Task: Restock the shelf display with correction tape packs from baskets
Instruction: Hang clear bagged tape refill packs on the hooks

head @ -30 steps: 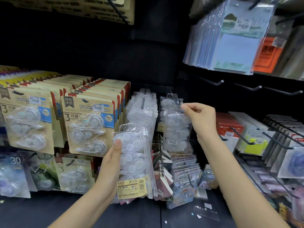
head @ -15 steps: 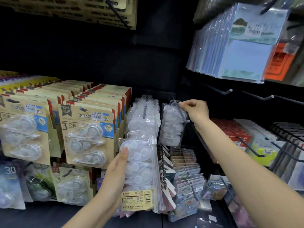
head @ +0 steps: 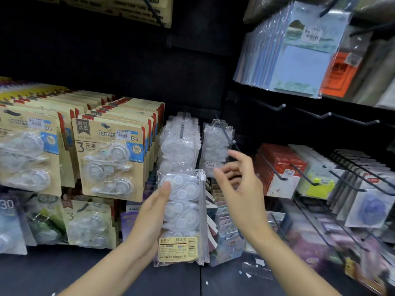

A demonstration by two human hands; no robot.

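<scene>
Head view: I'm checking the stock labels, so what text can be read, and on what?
"Correc...pe" and "3": kraft card pack, a price sticker covering the middle.
"Correc...pe": the left card pack.
"30": pack at lower left.
"3": lower card pack.
Yellow label on the clear pack in the left hand: too small to read.
Price stickers, top cards: blurred.

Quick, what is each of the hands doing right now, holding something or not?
Left hand: holds a stack of clear correction tape packs.
Right hand: open, fingers loosely spread, holds nothing.
</scene>
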